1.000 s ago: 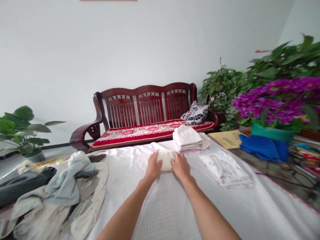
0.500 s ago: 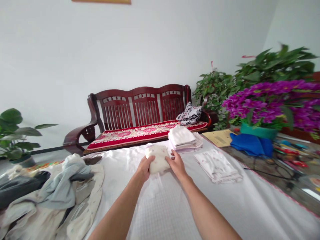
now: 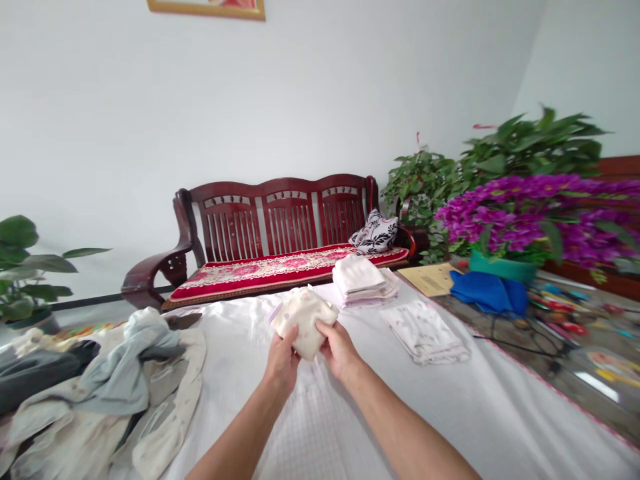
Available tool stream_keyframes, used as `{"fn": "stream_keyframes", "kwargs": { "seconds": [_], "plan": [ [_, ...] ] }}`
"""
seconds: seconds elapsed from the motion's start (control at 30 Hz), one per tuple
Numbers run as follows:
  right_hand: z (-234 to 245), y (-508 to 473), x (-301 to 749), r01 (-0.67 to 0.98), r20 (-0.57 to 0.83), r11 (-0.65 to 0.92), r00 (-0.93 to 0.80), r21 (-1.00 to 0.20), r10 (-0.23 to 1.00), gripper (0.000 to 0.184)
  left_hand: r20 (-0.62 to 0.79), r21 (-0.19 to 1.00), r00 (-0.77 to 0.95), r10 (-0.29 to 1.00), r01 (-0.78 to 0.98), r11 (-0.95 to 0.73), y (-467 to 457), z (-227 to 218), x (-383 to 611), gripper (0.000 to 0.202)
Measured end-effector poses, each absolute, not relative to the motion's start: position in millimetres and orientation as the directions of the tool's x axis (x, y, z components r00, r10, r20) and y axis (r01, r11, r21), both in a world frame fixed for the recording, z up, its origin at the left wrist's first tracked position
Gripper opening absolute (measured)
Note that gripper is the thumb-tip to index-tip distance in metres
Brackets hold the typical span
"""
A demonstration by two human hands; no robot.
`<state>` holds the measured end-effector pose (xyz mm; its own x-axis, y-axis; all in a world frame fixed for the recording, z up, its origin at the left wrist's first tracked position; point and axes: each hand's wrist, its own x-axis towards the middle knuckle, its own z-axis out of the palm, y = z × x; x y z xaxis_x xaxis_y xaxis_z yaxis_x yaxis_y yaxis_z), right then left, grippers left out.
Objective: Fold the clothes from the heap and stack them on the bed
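Observation:
A small folded cream cloth (image 3: 305,320) with faint printed spots is held up between both hands, tilted so one corner points down. My left hand (image 3: 283,360) pinches its lower left edge, thumb on top. My right hand (image 3: 340,345) grips the lower right edge the same way, with the fingers curled beneath and mostly hidden. Just beyond, a stack of folded white cloths (image 3: 363,280) sits on the white sheet (image 3: 240,400). To the right lies a flat folded white garment (image 3: 427,332) with a small print.
A loose heap of clothes (image 3: 115,380) covers the left side. A stone-look tabletop at right holds a blue cloth (image 3: 487,292), a yellow folder (image 3: 429,279), a pot of purple flowers (image 3: 505,267) and cables. A red-brown wooden bench (image 3: 280,220) stands behind.
The folded cream cloth has turned from level to tilted and come slightly nearer, both hands still on it. My right fingers have closed in under it. The view has shifted slightly.

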<state>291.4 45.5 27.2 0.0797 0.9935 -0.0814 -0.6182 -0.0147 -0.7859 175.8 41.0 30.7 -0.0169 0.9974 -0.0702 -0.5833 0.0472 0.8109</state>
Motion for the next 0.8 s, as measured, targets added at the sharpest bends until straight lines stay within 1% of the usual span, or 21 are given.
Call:
{"fn": "stream_keyframes", "kwargs": {
  "seconds": [0.07,0.13,0.2,0.27,0.3,0.37,0.43,0.53,0.63,0.7,0.77,0.8],
  "plan": [
    [30.2,38.9,305.9,-0.592,-0.053,0.038,0.135,-0.805,0.989,0.048,-0.077,0.865,0.080,0.994,-0.490,0.106,26.5,26.0,168.8,0.056],
    [37.3,31.9,336.2,-0.563,-0.046,0.047,0.150,-0.825,0.988,0.045,-0.074,0.912,0.141,0.987,-0.391,0.124,15.2,22.2,155.8,0.058],
    [47.9,24.6,378.0,-0.533,-0.092,0.009,0.162,-0.846,0.982,0.039,-0.062,0.960,0.144,0.988,-0.263,0.098,8.5,17.4,139.5,0.058],
    [60.8,17.5,424.4,-0.497,-0.179,-0.077,0.160,-0.864,0.971,0.034,-0.020,0.995,0.119,0.993,-0.099,0.031,6.4,10.2,123.8,0.057],
    [67.8,14.3,446.9,-0.466,-0.226,-0.124,0.170,-0.876,0.959,0.033,0.018,1.000,0.101,0.995,-0.018,-0.016,6.9,5.6,117.3,0.056],
    [82.1,9.0,487.3,-0.414,-0.259,-0.147,0.229,-0.898,0.938,0.033,0.093,0.990,0.066,0.993,0.104,-0.100,9.4,-4.5,108.4,0.052],
    [95.8,5.5,519.6,-0.380,-0.244,-0.135,0.257,-0.915,0.935,0.035,0.138,0.973,0.066,0.988,0.179,-0.148,12.5,-13.8,104.4,0.047],
    [109.3,5.6,554.8,-0.298,-0.210,-0.119,0.295,-0.947,0.932,0.039,0.144,0.949,0.133,0.981,0.264,-0.175,15.1,-22.3,104.0,0.040],
    [105.4,13.0,578.6,-0.160,-0.219,-0.176,0.311,-0.971,0.925,0.047,0.147,0.918,0.189,0.971,0.340,-0.205,14.9,-24.4,104.3,0.034],
    [92.2,20.7,588.1,0.023,-0.222,-0.239,0.300,-0.971,0.928,0.051,0.150,0.899,0.201,0.968,0.379,-0.218,13.8,-24.2,104.0,0.032],
    [75.3,28.8,592.3,0.216,-0.213,-0.280,0.289,-0.935,0.933,0.054,0.153,0.882,0.211,0.965,0.411,-0.230,12.4,-23.6,103.5,0.031],
    [67.5,32.4,592.8,0.285,-0.205,-0.286,0.283,-0.915,0.937,0.055,0.156,0.873,0.217,0.964,0.426,-0.237,11.5,-23.3,103.4,0.030]
  ]
}}
